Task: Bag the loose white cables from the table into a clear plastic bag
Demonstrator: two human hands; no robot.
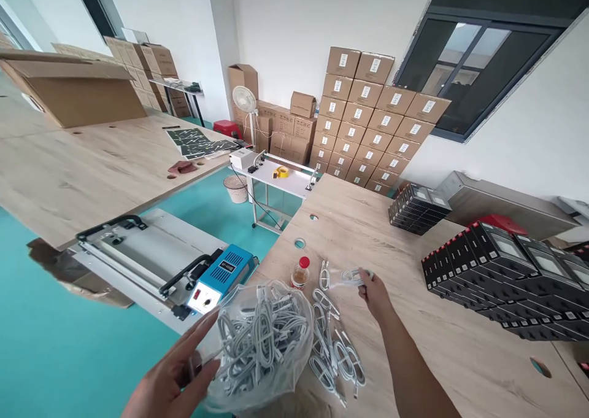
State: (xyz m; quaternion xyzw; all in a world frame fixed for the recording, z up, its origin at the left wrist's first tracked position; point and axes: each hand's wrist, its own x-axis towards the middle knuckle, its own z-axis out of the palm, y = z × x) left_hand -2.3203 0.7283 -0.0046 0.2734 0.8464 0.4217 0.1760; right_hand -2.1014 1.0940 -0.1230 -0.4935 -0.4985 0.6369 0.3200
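A clear plastic bag full of coiled grey-white cables lies at the near edge of the wooden table. At its left side is my left hand, thumb and fingers closed on the bag's edge. My right hand pinches a coiled cable above the table. Between the bag and my right arm, several coiled cables lie in a loose row. A jar with a red lid stands just behind the bag.
A blue-and-white sealing machine stands at the left. Black boxes are stacked at the right. Behind are a white stand with yellow tape, a fan and stacked cartons.
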